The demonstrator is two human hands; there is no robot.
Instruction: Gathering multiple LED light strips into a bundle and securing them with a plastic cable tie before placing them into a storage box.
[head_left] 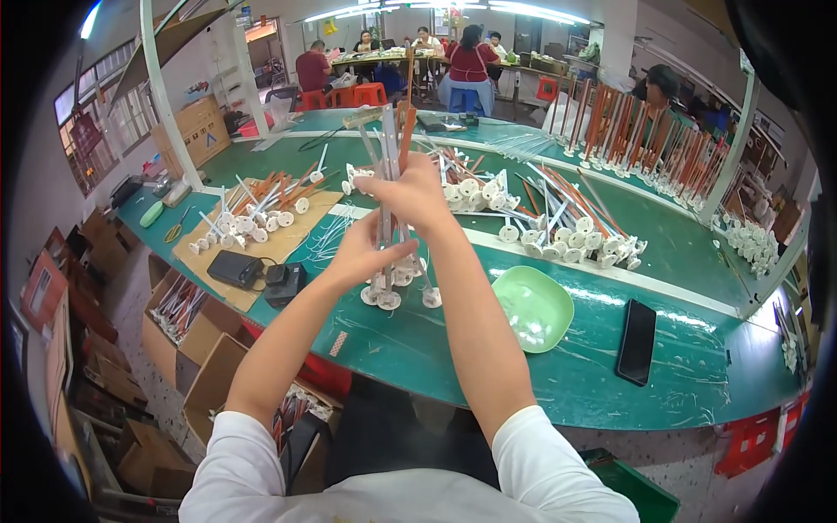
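Observation:
In front of me an upright bundle of rods [390, 144], silver-grey and orange-brown, stands over the green table, with white round bases [384, 296] at its lower end. My left hand [359, 251] is closed round the lower part of the bundle, just above the bases. Higher up, my right hand [413, 199] wraps the same rods, its thumb pointing left. The palms hide the middle of the bundle. To the right of the bases sits a light green dish [547, 283] with small clear pieces in it.
Similar rods lie in a pile [575, 228] at the right and another on cardboard [199, 254] at the left. A black phone [636, 342] lies right of the dish; a black adapter [283, 281] lies left. Standing rods [645, 131] line the back right. People sit at far tables.

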